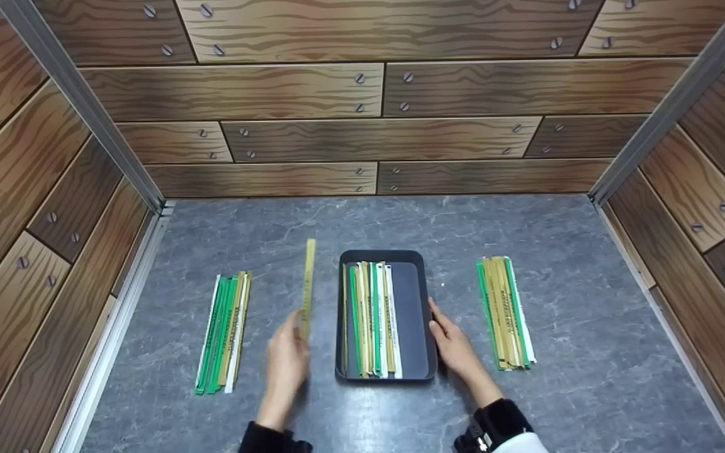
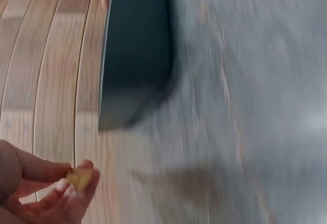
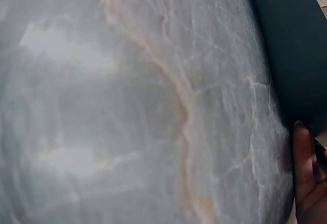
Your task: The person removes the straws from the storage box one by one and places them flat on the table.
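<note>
Writing (image 1: 306, 294) runs along the yellow strip (image 1: 310, 255), too small to read. The left hand (image 1: 287, 358) pinches the strip's near end, and the far end points to the back edge of the desk (image 1: 362, 217). The strip is just left of the dark tray (image 1: 410, 314), not touching it. The right hand (image 1: 457, 352) has its fingers against the tray's right wall. Green, yellow and white strips (image 1: 372, 321) fill the tray's left part; room shows along its right edge. Gaps of desk part the tray from the left bunch (image 1: 223, 333) and right bunch (image 1: 504, 314).
</note>
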{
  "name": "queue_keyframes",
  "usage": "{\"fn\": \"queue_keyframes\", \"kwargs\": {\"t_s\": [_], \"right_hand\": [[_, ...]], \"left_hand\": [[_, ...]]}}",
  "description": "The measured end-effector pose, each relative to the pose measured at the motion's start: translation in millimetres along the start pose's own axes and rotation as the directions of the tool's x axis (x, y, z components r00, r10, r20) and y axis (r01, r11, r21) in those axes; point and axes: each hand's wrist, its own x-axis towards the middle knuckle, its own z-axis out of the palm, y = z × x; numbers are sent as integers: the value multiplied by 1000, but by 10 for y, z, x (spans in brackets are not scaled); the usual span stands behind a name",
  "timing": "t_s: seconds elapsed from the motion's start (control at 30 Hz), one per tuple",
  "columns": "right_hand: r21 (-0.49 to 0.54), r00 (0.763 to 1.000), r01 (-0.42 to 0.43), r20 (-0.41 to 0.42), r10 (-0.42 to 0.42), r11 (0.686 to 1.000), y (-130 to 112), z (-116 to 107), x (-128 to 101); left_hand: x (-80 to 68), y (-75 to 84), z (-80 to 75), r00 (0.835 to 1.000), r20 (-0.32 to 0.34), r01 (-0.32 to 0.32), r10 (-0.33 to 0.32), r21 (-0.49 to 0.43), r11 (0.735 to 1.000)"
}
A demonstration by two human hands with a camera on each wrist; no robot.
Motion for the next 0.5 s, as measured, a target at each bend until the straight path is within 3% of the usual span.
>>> {"fn": "queue_keyframes", "kwargs": {"t_s": [0.13, 0.23, 0.5], "right_hand": [[0, 1000, -4, 2, 4, 1000, -1, -8, 3], [-1, 1000, -3, 2, 3, 1000, -4, -12, 4], [-4, 1000, -6, 9, 6, 1000, 2, -6, 8]], "left_hand": [[51, -184, -230, 991, -89, 113, -102, 131, 985], [103, -308, -395, 978, -109, 195, -176, 197, 961], [253, -624, -745, 933, -50, 355, -355, 278, 893]]}}
